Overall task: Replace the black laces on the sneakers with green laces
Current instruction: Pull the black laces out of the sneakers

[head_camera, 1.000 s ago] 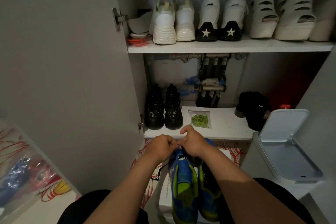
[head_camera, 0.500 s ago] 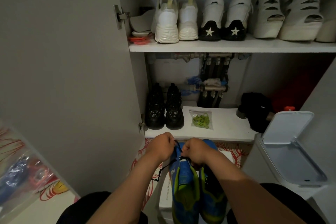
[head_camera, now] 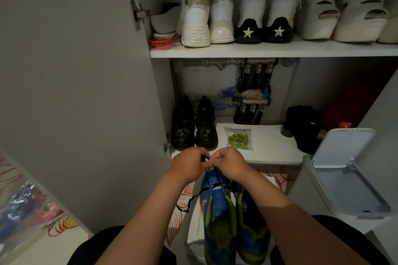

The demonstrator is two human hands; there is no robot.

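Blue-and-green sneakers (head_camera: 219, 217) stood side by side on a white box (head_camera: 195, 228), between the forearms, just below the lower shelf (head_camera: 269, 154). Black lace (head_camera: 216, 175) ran up from the left sneaker into both hands, with a loose end trailing off to the left. Left hand (head_camera: 190, 164) and right hand (head_camera: 229, 163) were curled, knuckles nearly touching, each pinching the lace. Green laces (head_camera: 238, 139) lay bagged on the lower shelf, just right of black boots (head_camera: 195, 129). Open-lidded bin (head_camera: 344, 178) at right
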